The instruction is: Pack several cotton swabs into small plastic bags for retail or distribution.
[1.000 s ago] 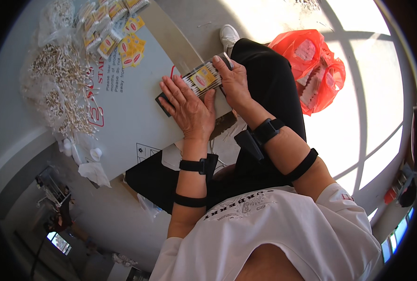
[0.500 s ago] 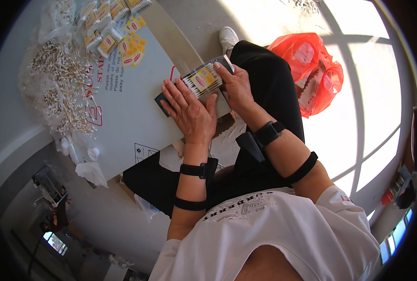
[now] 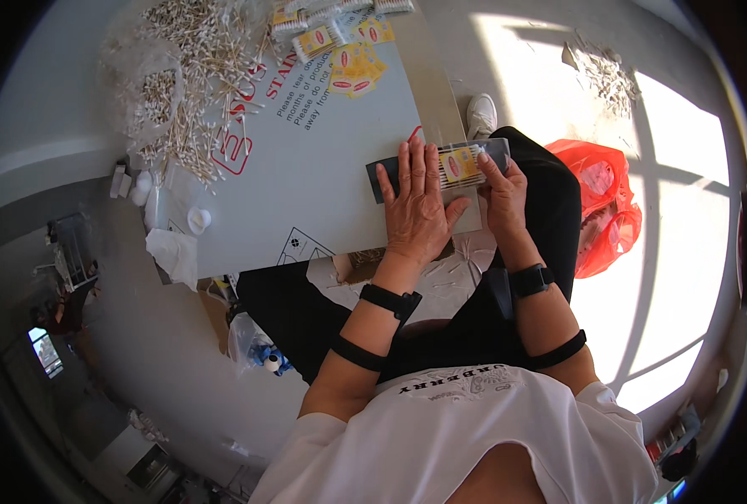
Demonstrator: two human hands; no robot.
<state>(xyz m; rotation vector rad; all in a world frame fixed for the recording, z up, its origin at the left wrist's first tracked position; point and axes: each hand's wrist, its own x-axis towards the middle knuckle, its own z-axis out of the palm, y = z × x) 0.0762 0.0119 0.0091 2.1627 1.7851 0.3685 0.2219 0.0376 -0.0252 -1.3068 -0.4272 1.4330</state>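
Observation:
A flat pack of cotton swabs with a yellow card lies at the table's right edge, under clear film. My right hand grips its right end, thumb on top and fingers mostly hidden beneath. My left hand lies flat with fingers stretched, over the pack's left end and a dark flat piece that sticks out past the fingers. Whether the dark piece is joined to the pack I cannot tell.
Loose cotton swabs are heaped at the table's far left. Several finished-looking packs and yellow cards lie beyond my hands. A red plastic bag stands on the floor at right, near scattered white scraps.
The whole view has shifted and turned, so table, bag and hands appear farther right. My left fingers lie straighter. My right hand still grips the pack's right end.

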